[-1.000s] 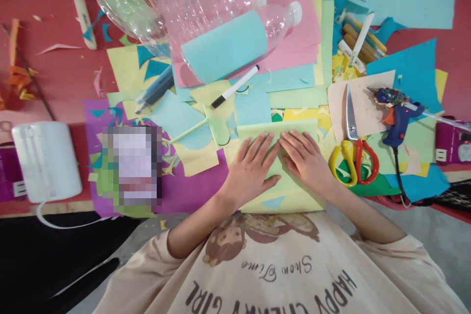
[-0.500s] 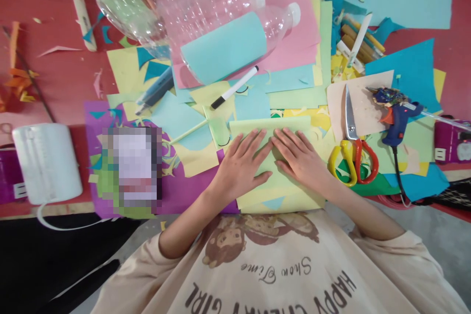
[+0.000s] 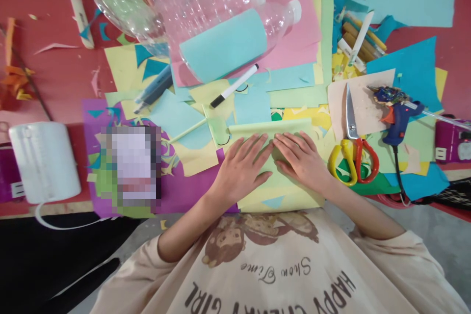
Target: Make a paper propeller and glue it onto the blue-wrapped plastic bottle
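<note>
A light green paper (image 3: 270, 127) lies at the table's front edge, its far edge curled up a little. My left hand (image 3: 241, 167) rests flat on its left part, fingers spread. On its right part lies my right hand (image 3: 301, 159), palm down with the fingers stretched out. The index fingertips of both hands almost meet near the middle of the sheet. Beneath is a pale yellow sheet (image 3: 294, 201). Scissors (image 3: 351, 132) with yellow and red handles lie right of my right hand. A black-and-white marker (image 3: 235, 86) lies beyond the paper.
Clear plastic bottles, one wrapped in light blue paper (image 3: 226, 46), lie at the back. A blue glue gun (image 3: 401, 122) is at the right, with markers (image 3: 362, 39) behind it. At the left are a white case (image 3: 44, 162) and a pixelated object (image 3: 134, 164). Paper scraps surround them.
Both hands have shifted very slightly toward me on the green paper. The view has moved a little; the other things lie as before.
</note>
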Action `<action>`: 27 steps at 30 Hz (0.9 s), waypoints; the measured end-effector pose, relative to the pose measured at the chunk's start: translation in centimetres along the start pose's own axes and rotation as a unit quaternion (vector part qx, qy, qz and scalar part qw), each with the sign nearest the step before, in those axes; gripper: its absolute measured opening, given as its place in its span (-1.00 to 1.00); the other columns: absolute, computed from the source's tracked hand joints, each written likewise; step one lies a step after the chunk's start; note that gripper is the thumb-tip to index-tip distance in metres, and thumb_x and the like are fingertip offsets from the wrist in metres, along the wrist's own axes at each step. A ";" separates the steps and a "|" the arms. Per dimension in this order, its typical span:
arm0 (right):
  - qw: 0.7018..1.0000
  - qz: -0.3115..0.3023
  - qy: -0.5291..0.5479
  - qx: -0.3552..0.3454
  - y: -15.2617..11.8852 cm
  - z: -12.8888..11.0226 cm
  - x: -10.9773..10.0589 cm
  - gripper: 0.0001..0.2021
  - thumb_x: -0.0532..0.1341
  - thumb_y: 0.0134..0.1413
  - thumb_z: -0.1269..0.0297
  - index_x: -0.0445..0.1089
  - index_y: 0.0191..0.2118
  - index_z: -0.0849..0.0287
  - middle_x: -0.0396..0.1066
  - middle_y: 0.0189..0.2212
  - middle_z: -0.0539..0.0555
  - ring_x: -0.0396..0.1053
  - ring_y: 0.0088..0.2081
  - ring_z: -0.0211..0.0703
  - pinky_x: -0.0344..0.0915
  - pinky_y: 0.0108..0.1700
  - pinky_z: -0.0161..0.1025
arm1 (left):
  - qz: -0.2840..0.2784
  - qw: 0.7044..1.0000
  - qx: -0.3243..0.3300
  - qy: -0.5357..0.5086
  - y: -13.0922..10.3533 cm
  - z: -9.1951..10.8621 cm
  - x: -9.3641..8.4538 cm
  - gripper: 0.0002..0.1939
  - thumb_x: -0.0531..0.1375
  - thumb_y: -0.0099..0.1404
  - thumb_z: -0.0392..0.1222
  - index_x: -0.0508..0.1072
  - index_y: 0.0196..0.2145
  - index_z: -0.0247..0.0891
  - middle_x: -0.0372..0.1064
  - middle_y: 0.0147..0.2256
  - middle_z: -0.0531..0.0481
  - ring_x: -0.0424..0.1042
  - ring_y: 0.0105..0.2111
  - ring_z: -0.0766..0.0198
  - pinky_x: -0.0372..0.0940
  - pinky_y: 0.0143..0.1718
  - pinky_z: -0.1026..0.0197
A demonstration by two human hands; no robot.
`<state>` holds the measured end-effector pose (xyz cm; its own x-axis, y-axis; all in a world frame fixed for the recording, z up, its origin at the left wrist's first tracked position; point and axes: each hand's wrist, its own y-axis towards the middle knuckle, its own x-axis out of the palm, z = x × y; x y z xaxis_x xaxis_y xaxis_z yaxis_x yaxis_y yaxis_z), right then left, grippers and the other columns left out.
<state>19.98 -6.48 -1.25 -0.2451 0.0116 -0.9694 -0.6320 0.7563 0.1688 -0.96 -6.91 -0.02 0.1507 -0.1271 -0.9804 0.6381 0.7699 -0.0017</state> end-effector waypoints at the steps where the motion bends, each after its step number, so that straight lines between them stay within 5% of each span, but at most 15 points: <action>1: 1.000 0.004 -0.001 -0.003 0.0 0.0 0.0 -0.62 0.07 0.29 0.31 0.29 0.16 0.33 0.41 0.10 0.17 0.28 0.13 -0.05 0.09 0.23 -0.03 | -0.002 1.000 -0.001 0.000 0.0 0.1 0.0 -0.49 0.06 0.38 -0.02 0.26 0.20 -0.30 0.23 0.22 -0.16 0.25 0.20 0.01 0.20 0.18 -0.06; 22: 1.000 0.010 0.024 -0.003 -0.1 0.1 0.2 -0.62 0.09 0.27 0.34 0.27 0.17 0.31 0.41 0.09 0.20 0.26 0.13 -0.02 0.15 0.22 0.01 | 0.012 1.000 -0.008 0.016 0.1 0.6 0.0 -0.52 0.07 0.37 -0.07 0.28 0.18 -0.33 0.29 0.18 -0.19 0.29 0.17 -0.01 0.20 0.14 -0.05; 27: 0.999 -0.004 0.045 0.012 0.0 0.0 0.1 -0.59 0.08 0.27 0.32 0.24 0.19 0.29 0.40 0.10 0.21 0.24 0.14 0.00 0.16 0.22 0.05 | 0.017 1.000 -0.016 -0.003 0.3 -0.1 0.0 -0.45 0.03 0.37 0.06 0.31 0.14 -0.40 0.25 0.19 -0.30 0.35 0.09 -0.02 0.25 0.07 -0.04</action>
<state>19.96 -6.50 -1.39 -0.3056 -0.0522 -0.9507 -0.6159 0.7723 0.1556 -0.81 -6.64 -0.04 0.1757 -0.1037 -0.9790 0.6076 0.7939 0.0249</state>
